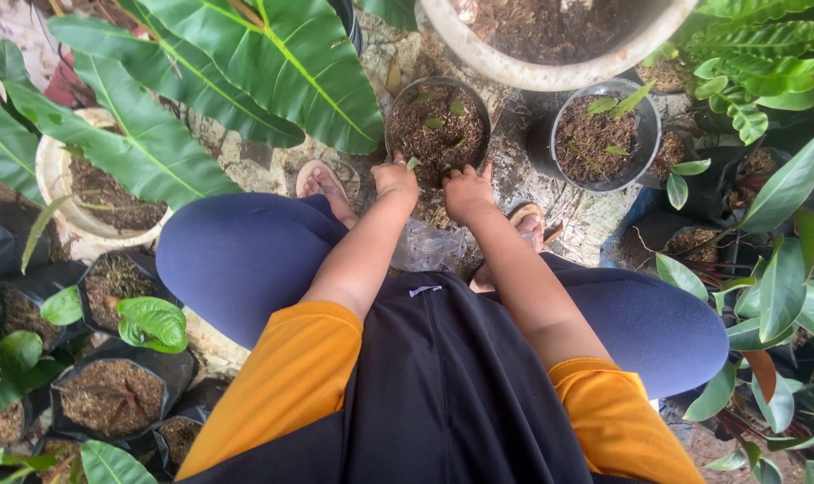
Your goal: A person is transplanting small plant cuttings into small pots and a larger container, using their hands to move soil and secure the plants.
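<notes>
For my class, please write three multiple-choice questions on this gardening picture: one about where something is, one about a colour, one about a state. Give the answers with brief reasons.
1. Where is the black pot that both hands touch?
A. On the ground in front of the person
B. On the lap
C. On a shelf

2. What colour are the sleeves?
A. Orange
B. White
C. Green

3. What is in that pot?
A. Water
B. Soil with small leaves
C. Nothing

Answers: 1 A, since the left hand and right hand meet its near rim between the sandalled feet; 2 A, as both upper arms show orange cloth; 3 B, as brown soil fills it.
</notes>
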